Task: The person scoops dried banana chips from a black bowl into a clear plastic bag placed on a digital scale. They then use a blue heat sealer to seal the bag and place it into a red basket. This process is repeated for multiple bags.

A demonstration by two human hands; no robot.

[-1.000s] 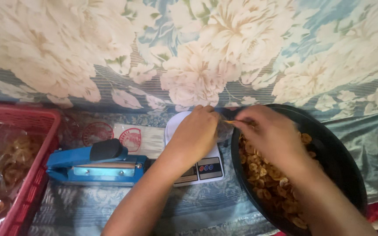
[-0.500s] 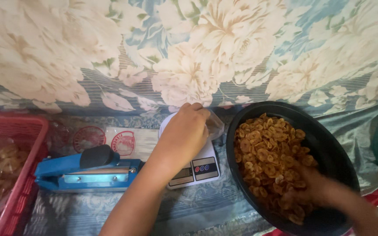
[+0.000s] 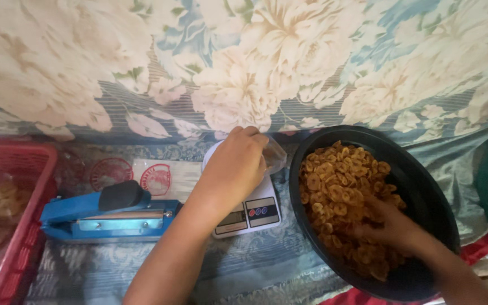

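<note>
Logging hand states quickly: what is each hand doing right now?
Left hand: closed on a clear plastic bag over the scale.
Right hand: down in the chips, grip cannot be told.

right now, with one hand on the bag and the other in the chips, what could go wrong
1. The left hand holds the clear bag over the small scale; leaning on it could skew the weighing or tip the bag.
2. The right hand is dug into heaped chips in the black bowl; a full scoop may drop or crush some.
</note>
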